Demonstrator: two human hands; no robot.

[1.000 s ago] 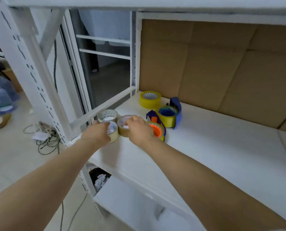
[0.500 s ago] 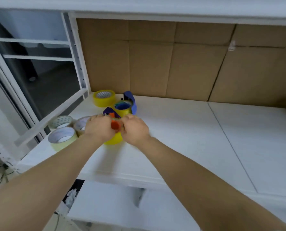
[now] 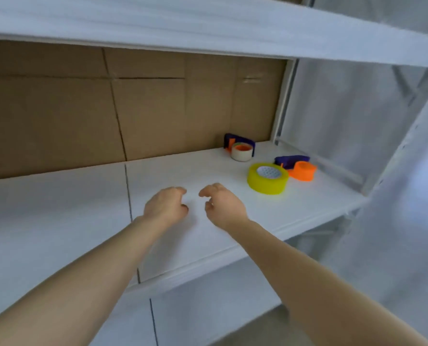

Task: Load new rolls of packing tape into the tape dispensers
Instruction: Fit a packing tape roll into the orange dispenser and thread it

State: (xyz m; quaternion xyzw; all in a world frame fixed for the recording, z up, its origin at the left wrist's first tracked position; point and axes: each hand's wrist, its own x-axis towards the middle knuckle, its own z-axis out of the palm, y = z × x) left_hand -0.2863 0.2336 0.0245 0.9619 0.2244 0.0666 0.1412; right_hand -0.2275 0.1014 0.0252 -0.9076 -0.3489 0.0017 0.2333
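Observation:
A yellow tape roll (image 3: pixel 268 178) lies flat at the right end of the white shelf (image 3: pixel 83 221). Just right of it sits an empty dispenser (image 3: pixel 298 167), purple with an orange hub. Farther back, by the cardboard, a second purple and orange dispenser (image 3: pixel 240 147) carries a pale tape roll. My left hand (image 3: pixel 165 207) and my right hand (image 3: pixel 223 206) hover side by side over the bare shelf, left of the yellow roll. Both hold nothing, fingers loosely curled and apart.
Brown cardboard (image 3: pixel 108 108) lines the back of the shelf. Another white shelf (image 3: pixel 208 23) hangs close overhead. A white upright post (image 3: pixel 283 101) and a white sheet (image 3: pixel 358 121) close the right end. A lower shelf (image 3: pixel 208 308) shows below.
The view has swung from the left end of the shelf to the right end. My hands let go of the dispenser with the yellow roll held there and are now empty.

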